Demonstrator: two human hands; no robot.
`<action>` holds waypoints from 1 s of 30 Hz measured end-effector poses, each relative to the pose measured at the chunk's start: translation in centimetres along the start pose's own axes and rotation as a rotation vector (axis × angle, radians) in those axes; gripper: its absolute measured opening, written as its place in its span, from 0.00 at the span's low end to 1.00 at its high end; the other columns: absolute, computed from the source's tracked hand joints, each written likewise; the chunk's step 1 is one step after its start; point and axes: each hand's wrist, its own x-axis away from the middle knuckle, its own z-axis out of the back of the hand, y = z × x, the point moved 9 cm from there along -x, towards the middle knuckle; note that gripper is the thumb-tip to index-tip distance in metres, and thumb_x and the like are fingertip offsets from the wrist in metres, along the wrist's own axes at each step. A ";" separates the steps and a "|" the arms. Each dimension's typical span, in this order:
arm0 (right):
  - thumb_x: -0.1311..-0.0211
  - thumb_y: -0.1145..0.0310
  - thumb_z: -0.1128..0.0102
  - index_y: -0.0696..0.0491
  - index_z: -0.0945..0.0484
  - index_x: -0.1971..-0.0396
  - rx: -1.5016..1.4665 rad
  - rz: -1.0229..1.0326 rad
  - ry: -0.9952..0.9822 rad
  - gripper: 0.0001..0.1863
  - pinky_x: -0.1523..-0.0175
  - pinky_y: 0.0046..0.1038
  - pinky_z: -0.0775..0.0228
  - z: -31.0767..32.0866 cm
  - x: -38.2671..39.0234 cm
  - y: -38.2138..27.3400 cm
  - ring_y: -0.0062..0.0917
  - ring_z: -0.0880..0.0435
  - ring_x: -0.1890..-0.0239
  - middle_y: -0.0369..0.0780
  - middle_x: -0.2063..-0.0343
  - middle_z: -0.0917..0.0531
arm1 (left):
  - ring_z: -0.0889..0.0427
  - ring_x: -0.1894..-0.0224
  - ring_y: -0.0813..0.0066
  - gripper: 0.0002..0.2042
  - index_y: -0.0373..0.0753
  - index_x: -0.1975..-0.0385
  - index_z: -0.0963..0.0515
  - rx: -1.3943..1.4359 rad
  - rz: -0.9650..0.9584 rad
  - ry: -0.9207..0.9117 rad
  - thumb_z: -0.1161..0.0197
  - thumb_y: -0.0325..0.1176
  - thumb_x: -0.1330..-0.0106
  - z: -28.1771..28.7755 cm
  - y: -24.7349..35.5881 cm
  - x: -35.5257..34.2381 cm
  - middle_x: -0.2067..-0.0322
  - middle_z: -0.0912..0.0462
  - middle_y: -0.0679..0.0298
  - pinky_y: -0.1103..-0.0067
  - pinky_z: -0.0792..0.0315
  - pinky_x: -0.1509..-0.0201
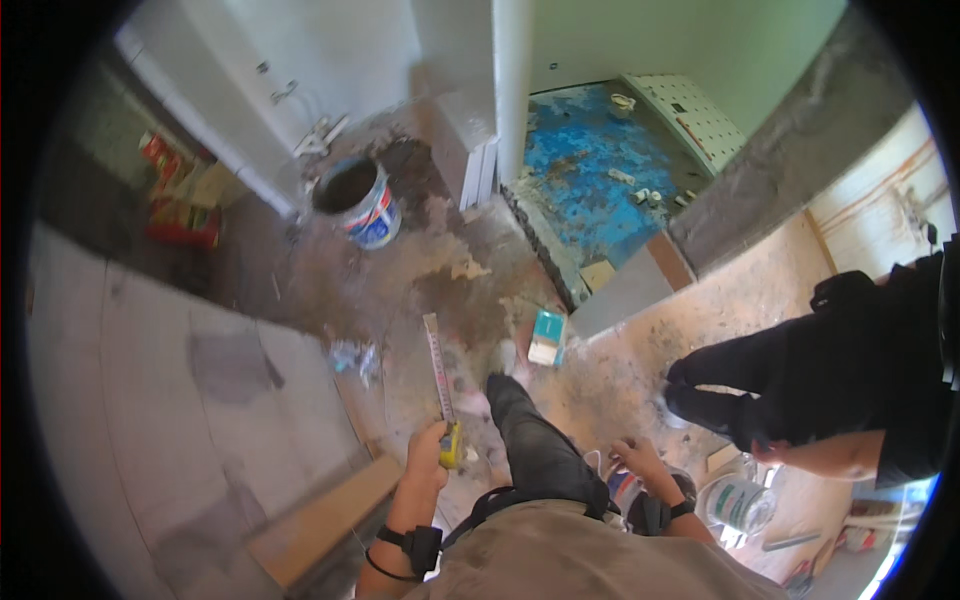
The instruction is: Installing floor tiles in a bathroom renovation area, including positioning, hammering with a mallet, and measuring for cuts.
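Presently, entry for one moment on a dusty floor under renovation:

Left hand: left hand (428,452), raised in front of the body, closed around the yellow case of a tape measure (451,445).

Tape measure: case sits in the left hand's grip; blade (437,365) drawn out and pointing straight away from the person, up the picture, its free end hanging over the floor (400,290) and not touching anything that can be seen.

Long axis: blade runs near-vertical in the picture, leaning slightly left toward its tip; it lines up roughly with the bucket (358,200) far ahead, well apart from it.

Right hand: right hand (637,458), lower right, fingers loosely spread and curled down, holding nothing; it rests near the rim of a small white pail (625,490) by the knee, contact not clear.

Nearer hand: left hand holds the case; right hand is well apart from the blade, with the person's own dark trouser leg (530,430) between them.

Direction from right hand: blade tip lies up and to the left of it, across the leg.

Nearby: teal-and-white box (547,335) on the floor just right of the blade's line; wooden plank (325,520) lower left; a second white pail (740,503) at right.

Other person: a crouching figure in dark clothes (800,380) at right, apart from both hands.

Beyond: blue-coated floor patch (590,170) past a low step.
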 end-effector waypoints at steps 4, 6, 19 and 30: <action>0.36 0.61 0.41 0.61 0.18 0.64 -0.100 0.047 -0.021 0.16 0.68 0.26 0.25 -1.4 -9.9 -10.8 0.22 0.19 0.74 0.40 0.74 0.17 | 0.20 0.75 0.68 0.06 0.38 0.61 0.27 -0.108 -0.039 0.044 0.46 0.30 0.36 -5.1 9.5 -8.6 0.72 0.22 0.61 0.71 0.23 0.76; 0.36 0.59 0.41 0.60 0.19 0.61 -0.179 -0.011 -0.109 0.18 0.65 0.26 0.25 -2.5 -12.2 -19.9 0.21 0.19 0.72 0.40 0.71 0.16 | 0.21 0.76 0.72 0.07 0.38 0.60 0.27 -0.183 0.007 -0.064 0.47 0.28 0.35 -11.5 16.3 -9.6 0.73 0.22 0.62 0.74 0.24 0.77; 0.33 0.62 0.41 0.59 0.21 0.57 -0.432 0.377 0.071 0.15 0.65 0.21 0.26 6.0 -20.1 -53.3 0.19 0.20 0.71 0.36 0.71 0.18 | 0.21 0.76 0.74 0.07 0.36 0.58 0.26 -0.389 0.130 -0.559 0.47 0.31 0.31 -44.8 35.2 -22.6 0.72 0.20 0.62 0.75 0.25 0.78; 0.34 0.58 0.40 0.56 0.22 0.60 -1.127 0.122 0.517 0.15 0.69 0.22 0.27 19.4 -26.8 -53.5 0.19 0.20 0.73 0.36 0.71 0.20 | 0.19 0.71 0.67 0.07 0.40 0.57 0.27 -0.637 0.214 -0.760 0.48 0.32 0.32 -68.6 38.9 -34.1 0.69 0.20 0.61 0.66 0.22 0.72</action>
